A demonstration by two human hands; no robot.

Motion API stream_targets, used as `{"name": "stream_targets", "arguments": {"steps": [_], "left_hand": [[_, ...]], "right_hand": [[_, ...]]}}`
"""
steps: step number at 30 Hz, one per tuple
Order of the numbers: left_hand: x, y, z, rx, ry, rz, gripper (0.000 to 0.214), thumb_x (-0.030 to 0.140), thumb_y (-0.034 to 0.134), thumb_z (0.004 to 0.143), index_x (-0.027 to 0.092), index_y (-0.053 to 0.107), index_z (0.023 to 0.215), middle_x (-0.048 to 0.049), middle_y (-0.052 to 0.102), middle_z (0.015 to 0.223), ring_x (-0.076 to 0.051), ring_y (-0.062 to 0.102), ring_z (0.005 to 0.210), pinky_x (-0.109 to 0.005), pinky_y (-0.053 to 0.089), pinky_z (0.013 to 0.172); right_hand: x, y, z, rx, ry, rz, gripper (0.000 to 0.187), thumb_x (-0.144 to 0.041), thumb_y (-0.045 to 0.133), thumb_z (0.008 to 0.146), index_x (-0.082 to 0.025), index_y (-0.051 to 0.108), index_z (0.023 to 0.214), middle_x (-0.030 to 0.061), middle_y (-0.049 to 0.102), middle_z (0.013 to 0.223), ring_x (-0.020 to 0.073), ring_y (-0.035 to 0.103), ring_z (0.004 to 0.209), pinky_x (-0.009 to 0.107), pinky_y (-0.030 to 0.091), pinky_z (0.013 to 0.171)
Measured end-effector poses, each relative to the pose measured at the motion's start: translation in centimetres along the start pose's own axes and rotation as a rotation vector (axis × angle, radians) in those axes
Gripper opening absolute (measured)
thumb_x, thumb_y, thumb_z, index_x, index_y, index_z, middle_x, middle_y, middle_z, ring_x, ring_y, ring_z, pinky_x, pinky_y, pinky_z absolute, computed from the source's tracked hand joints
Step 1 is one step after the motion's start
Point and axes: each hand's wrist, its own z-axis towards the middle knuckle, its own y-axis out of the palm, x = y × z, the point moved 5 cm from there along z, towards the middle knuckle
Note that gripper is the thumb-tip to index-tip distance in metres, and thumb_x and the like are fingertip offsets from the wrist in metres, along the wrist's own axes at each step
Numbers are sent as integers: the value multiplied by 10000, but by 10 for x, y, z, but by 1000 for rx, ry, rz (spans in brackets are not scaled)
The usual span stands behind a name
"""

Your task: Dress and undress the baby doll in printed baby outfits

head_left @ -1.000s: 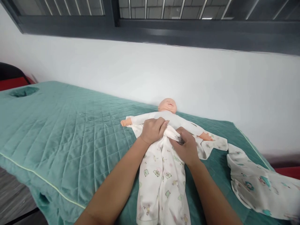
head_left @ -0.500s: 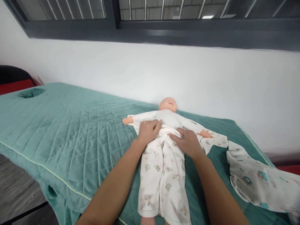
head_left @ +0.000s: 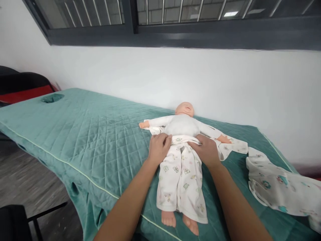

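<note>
A baby doll lies on its back on a green quilted cover, head toward the wall, feet toward me. It wears white printed pants, and its torso is pale fabric. My left hand grips the pants' waistband at the doll's left-of-view side, fingers curled. On the other side my right hand pinches the same waistband between thumb and fingers. The waistband sits across the doll's lower belly. A white printed shirt lies spread beneath the doll's arms and back.
Another white printed garment lies at the right on the green quilted cover. A hole is at the bed's far left end. Behind stand a white wall and a dark window frame. Black-and-red chairs are at left.
The waistband now lies flatter, and more of the pale torso shows above it. The doll's feet have come into view below the pant legs. The view has shifted slightly left.
</note>
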Motion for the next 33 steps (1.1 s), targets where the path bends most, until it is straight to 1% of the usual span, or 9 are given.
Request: {"name": "stream_targets", "arguments": {"steps": [3, 6, 10, 15, 21, 23, 26, 29, 33], "left_hand": [[1, 1, -4, -11, -31, 4, 246, 353, 491, 981, 194, 608, 833, -11, 694, 774, -174, 629, 774, -334, 377, 806], [2, 0, -5, -2, -47, 54, 238, 371, 530, 963, 189, 612, 832, -29, 701, 785, -194, 646, 801, -350, 379, 829], [2, 1, -5, -14, -65, 73, 252, 389, 527, 966, 193, 608, 829, -26, 703, 771, -191, 650, 794, -355, 381, 851], [2, 1, -5, -19, -56, 69, 263, 385, 511, 976, 196, 608, 821, -19, 706, 764, -179, 651, 790, -352, 375, 869], [2, 2, -4, -4, -48, 38, 280, 358, 491, 986, 193, 608, 793, -14, 695, 744, -173, 644, 768, -342, 382, 843], [2, 2, -4, -15, -56, 20, 288, 350, 477, 988, 195, 602, 781, -16, 688, 741, -172, 637, 764, -332, 386, 817], [0, 3, -2, -46, -96, -35, 304, 353, 457, 987, 201, 573, 750, -4, 645, 697, -157, 595, 701, -299, 380, 729], [-2, 2, -2, -55, -171, -138, 329, 374, 455, 976, 206, 510, 698, 23, 566, 639, -135, 518, 631, -271, 350, 640], [0, -2, -5, -43, -205, -199, 399, 379, 443, 972, 204, 381, 620, 41, 430, 569, -120, 422, 585, -275, 303, 603]], "right_hand": [[0, 1, -8, 30, 2, -12, 434, -523, 553, 825, -243, 289, 623, -18, 476, 621, 161, 430, 630, 302, 283, 610], [-3, 0, -18, 33, 0, -25, 421, -502, 547, 836, -248, 285, 626, -16, 469, 612, 166, 436, 624, 301, 280, 597], [-7, -2, -32, 29, -16, -23, 383, -463, 520, 853, -250, 302, 621, -4, 487, 603, 173, 463, 615, 301, 290, 589], [-10, -4, -45, -2, 6, 20, 347, -439, 525, 847, -246, 351, 616, -1, 515, 594, 177, 496, 605, 295, 310, 589], [-15, -4, -51, -102, 60, 30, 395, -453, 529, 827, -240, 305, 581, -10, 481, 533, 170, 473, 558, 294, 281, 559], [-14, -4, -52, -113, 78, 39, 404, -454, 532, 820, -238, 291, 578, -14, 475, 526, 164, 461, 550, 293, 275, 552], [-9, -4, -51, -116, 88, 82, 397, -478, 539, 824, -235, 332, 587, -23, 473, 542, 160, 465, 565, 287, 289, 556], [-2, -2, -50, -131, 85, 117, 398, -519, 546, 832, -233, 378, 611, -31, 478, 562, 157, 466, 580, 282, 306, 567], [6, 0, -49, -163, 117, 124, 444, -571, 555, 835, -233, 379, 609, -36, 468, 566, 151, 432, 588, 282, 299, 568]]}}
